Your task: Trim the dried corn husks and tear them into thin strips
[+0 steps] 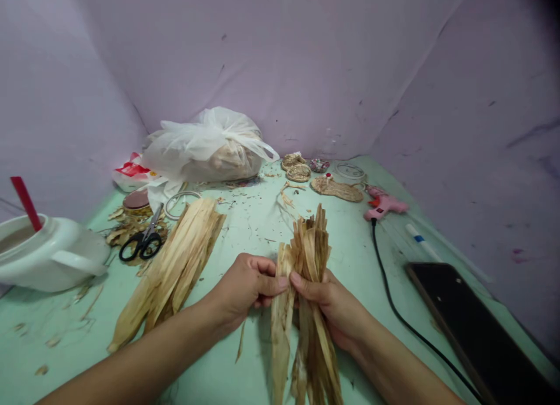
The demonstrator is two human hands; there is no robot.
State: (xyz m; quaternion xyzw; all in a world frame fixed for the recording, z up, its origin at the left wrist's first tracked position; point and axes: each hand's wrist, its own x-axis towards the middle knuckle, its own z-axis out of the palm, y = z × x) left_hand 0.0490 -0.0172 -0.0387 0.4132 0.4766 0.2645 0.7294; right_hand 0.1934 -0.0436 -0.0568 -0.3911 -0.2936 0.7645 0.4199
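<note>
My right hand (pixel 326 297) is wrapped round a bundle of dried corn husk strips (pixel 312 259), held upright over the table with the strips hanging down. My left hand (pixel 249 285) pinches a paler corn husk strip (pixel 281 329) at the bundle's left side, between thumb and fingers. The right thumb also presses against the edge of this strip. To the left of my hands lies a pile of wide, flat dried corn husks (pixel 175 259). Black-handled scissors (pixel 143 241) rest beside that pile, on some husk scraps.
A white pot (pixel 65 253) with a red stick stands at left. A tied plastic bag (pixel 210 145) sits at the back. Woven sole-shaped pieces (pixel 336 188) lie behind my hands. A pink glue gun (pixel 385 205), its black cord (pixel 394 311) and a phone (pixel 472 329) are at right.
</note>
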